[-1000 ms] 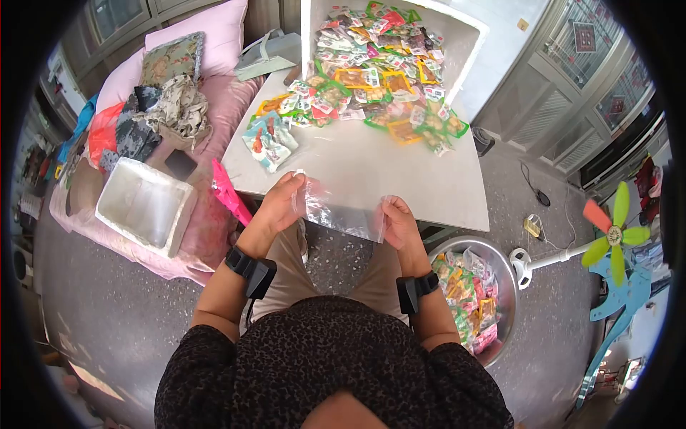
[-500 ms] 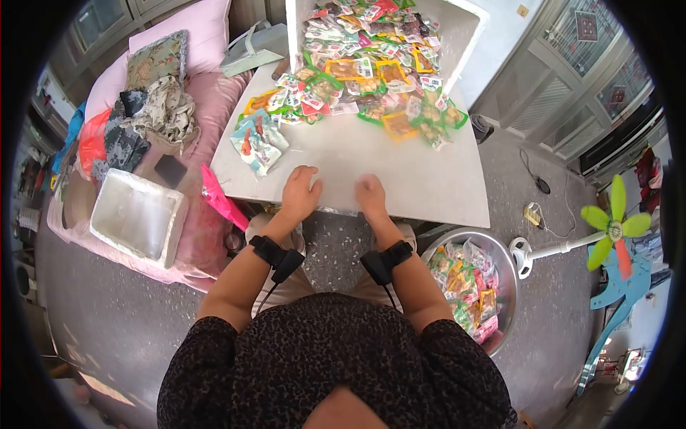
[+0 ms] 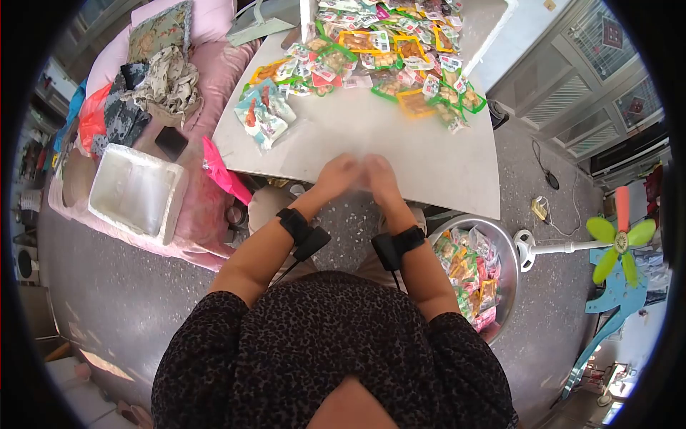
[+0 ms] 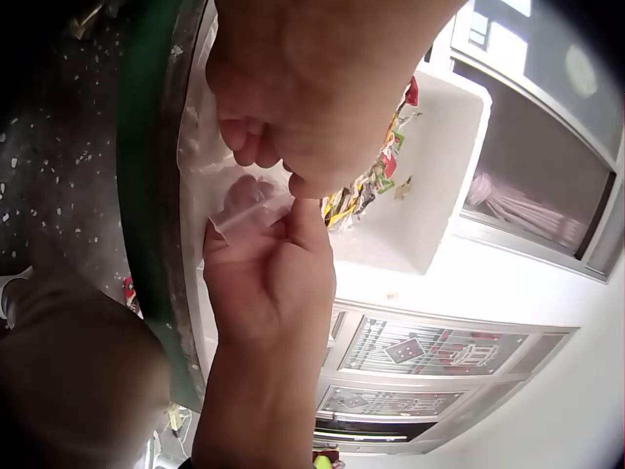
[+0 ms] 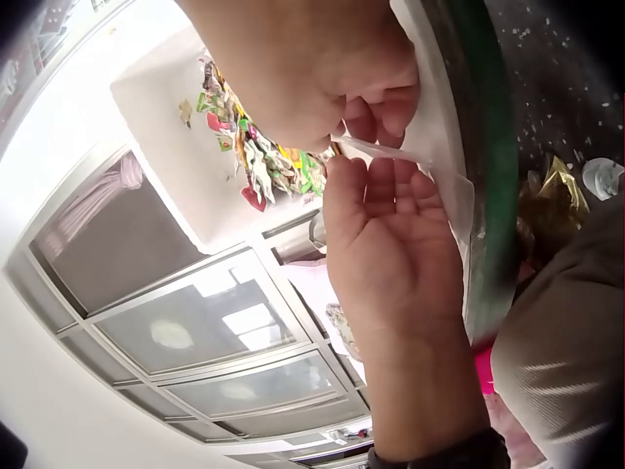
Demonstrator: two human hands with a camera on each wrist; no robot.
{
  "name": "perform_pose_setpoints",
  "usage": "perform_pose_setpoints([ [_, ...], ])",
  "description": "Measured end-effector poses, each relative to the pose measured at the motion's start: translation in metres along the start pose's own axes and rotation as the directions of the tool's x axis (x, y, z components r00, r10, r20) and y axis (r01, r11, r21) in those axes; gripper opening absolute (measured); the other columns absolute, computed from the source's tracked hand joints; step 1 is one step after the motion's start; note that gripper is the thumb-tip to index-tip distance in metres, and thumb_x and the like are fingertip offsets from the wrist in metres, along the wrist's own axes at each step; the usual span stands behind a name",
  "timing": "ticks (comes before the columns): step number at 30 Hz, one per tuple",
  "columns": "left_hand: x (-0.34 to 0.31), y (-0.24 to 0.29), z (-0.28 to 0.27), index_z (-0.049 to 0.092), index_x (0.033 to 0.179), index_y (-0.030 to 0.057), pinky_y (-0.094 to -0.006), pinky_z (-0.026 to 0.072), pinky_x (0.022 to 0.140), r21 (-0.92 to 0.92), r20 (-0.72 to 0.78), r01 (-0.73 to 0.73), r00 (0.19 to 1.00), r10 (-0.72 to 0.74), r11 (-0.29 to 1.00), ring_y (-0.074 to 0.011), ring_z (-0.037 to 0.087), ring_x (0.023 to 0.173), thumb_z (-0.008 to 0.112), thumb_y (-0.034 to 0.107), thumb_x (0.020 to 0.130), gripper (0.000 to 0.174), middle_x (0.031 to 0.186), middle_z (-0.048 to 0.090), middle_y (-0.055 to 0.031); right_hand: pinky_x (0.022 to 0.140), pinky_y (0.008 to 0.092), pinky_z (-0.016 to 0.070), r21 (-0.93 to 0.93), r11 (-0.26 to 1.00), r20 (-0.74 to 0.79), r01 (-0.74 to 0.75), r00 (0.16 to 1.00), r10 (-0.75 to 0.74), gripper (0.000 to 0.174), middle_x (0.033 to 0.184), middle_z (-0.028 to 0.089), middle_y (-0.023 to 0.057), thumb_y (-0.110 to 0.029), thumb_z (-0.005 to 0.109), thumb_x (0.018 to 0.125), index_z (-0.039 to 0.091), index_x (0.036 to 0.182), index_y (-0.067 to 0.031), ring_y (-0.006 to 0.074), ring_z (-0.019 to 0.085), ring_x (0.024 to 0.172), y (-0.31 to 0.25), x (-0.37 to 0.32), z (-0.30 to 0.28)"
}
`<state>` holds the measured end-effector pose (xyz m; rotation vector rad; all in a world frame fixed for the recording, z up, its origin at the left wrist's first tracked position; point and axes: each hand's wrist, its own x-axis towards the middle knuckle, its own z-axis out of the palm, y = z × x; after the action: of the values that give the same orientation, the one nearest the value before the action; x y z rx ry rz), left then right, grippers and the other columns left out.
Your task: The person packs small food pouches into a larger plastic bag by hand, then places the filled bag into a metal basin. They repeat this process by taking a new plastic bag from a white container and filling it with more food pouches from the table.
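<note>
My left hand (image 3: 339, 176) and right hand (image 3: 381, 177) are close together over the table's near edge, blurred in the head view. Between them is a clear plastic bag (image 4: 256, 213). In the left wrist view, the bag's edge crosses the right hand's fingers, and its thumb pinches it. The right wrist view shows the left hand (image 5: 400, 254) palm up, thumb and fingertips pinching the bag's rim. Part of the bag is hidden behind the hands. On the table to the left lies a white and teal printed bag (image 3: 264, 114).
Snack packets (image 3: 364, 41) spill from a white foam box (image 3: 489, 36) onto the table (image 3: 321, 136). A metal basin (image 3: 511, 286) of packets stands on the floor at right, near a fan (image 3: 621, 242). Another foam box (image 3: 136, 193) rests on the pink bed at left.
The hands, first apart with the clear bag stretched between them, have moved up over the table edge and come together. The head view has shifted slightly.
</note>
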<state>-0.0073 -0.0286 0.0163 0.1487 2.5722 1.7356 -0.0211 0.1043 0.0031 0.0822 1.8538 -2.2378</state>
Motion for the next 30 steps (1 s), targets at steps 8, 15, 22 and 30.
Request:
perform_pose_setpoints([
  [8, 0.004, 0.005, -0.002, 0.056, 0.082, 0.0014, -0.0246, 0.0405, 0.063, 0.066, 0.065, 0.082, 0.994, -0.086, 0.994, -0.0129, 0.051, 0.071, 0.057, 0.026, 0.071, 0.027, 0.074, 0.056, -0.0066, 0.051, 0.0219, 0.0411, 0.022, 1.000, 0.040, 0.011, 0.999, -0.012, 0.019, 0.073, 0.052, 0.0038, -0.017, 0.046, 0.079, 0.049, 0.091, -0.0032, 0.0102, 0.049, 0.061, 0.003, 0.002, -0.005],
  [15, 0.007, 0.007, -0.004, 0.057, 0.079, 0.0014, -0.0229, 0.0388, 0.062, -0.043, 0.180, 0.153, 0.973, -0.143, 0.987, -0.0107, 0.049, 0.069, 0.055, 0.020, 0.073, 0.020, 0.074, 0.055, -0.0046, 0.046, 0.0212, 0.0360, -0.075, 0.997, 0.037, 0.021, 0.999, -0.018, 0.016, 0.067, 0.049, 0.0016, -0.018, 0.049, 0.077, 0.051, 0.085, -0.0033, 0.0089, 0.045, 0.056, -0.017, -0.005, -0.001],
  [22, 0.006, 0.012, -0.009, 0.056, 0.082, 0.0013, -0.0208, 0.0364, 0.065, -0.239, 0.268, 0.210, 0.953, -0.143, 0.948, -0.0091, 0.046, 0.072, 0.052, 0.016, 0.075, 0.017, 0.077, 0.054, -0.0030, 0.041, 0.0187, 0.0326, -0.068, 0.997, 0.101, -0.029, 0.994, 0.035, 0.011, 0.057, 0.045, 0.0007, -0.012, 0.049, 0.073, 0.050, 0.066, -0.0047, 0.0072, 0.040, 0.047, -0.032, -0.007, 0.001],
  [30, 0.016, -0.017, 0.003, 0.051, 0.072, 0.0013, -0.0261, 0.0389, 0.055, -0.095, -0.144, 0.163, 0.974, -0.176, 0.982, -0.0127, 0.049, 0.061, 0.050, 0.012, 0.071, 0.010, 0.066, 0.053, -0.0051, 0.041, 0.0210, 0.0341, -0.012, 0.998, -0.096, -0.059, 0.994, 0.057, 0.012, 0.058, 0.049, 0.0060, -0.003, 0.046, 0.070, 0.049, 0.081, 0.0006, 0.0115, 0.045, 0.048, -0.027, 0.000, 0.001],
])
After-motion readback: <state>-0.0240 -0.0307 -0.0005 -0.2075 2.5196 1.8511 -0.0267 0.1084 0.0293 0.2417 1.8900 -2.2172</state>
